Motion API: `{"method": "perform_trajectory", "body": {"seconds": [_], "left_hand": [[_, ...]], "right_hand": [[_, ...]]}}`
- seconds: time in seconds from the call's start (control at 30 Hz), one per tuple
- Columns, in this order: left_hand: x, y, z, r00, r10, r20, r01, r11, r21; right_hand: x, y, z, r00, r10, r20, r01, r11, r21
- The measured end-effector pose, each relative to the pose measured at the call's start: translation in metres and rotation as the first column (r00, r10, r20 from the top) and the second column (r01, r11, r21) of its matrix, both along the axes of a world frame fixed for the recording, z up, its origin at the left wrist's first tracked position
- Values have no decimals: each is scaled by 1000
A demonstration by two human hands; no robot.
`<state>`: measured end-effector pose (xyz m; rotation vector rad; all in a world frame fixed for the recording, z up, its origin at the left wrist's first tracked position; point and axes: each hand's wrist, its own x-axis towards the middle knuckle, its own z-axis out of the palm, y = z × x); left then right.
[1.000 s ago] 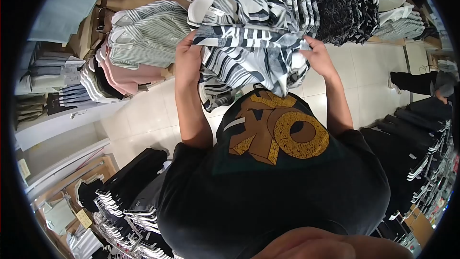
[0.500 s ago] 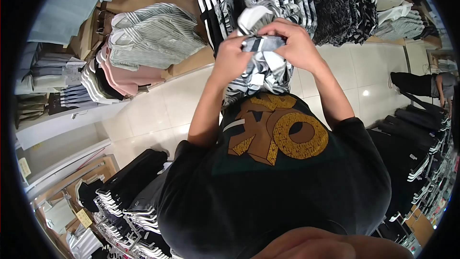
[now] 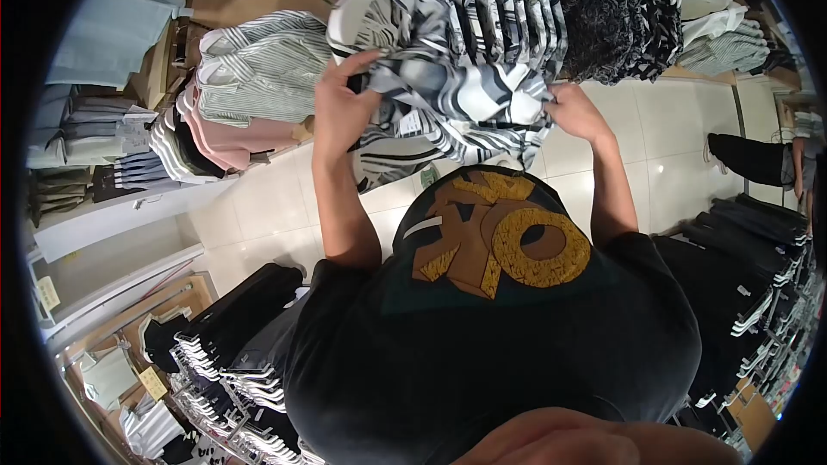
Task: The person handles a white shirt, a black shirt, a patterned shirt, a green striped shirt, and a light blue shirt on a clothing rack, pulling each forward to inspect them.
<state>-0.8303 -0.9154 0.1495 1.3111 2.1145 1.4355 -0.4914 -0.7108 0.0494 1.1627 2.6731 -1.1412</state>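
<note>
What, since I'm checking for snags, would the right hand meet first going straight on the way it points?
The held garment, whose edge the right hand seems to pinch; beyond it, perhaps the hanging clothes, though depth is unclear.

Patterned cloth [image 3: 495, 99] is motion-blurred in places, print on its tag [image 3: 411, 124] too small to read, right hand [image 3: 579, 114] fingertips partly hidden at the cloth's right edge, bystander [image 3: 762, 159] cut off at right.

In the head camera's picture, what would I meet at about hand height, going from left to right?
Folded clothes → pink garment → left hand → black-and-white patterned garment → right hand → another person's dark trousers.
</note>
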Motion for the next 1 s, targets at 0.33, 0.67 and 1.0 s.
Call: {"method": "perform_trajectory", "body": {"seconds": [0.33, 0.67, 1.0], "left_hand": [[75, -20, 34, 660, -747, 84, 747, 640, -180], [42, 96, -106, 955, -295, -7, 295, 955, -7], [-11, 197, -216, 980, -88, 177, 144, 933, -331]], "right_hand": [[22, -9, 104, 875, 181, -448, 56, 884, 464], [13, 12, 68, 985, -9, -172, 33, 990, 136], [-135, 25, -38, 871, -339, -357, 325, 940, -100]]}}
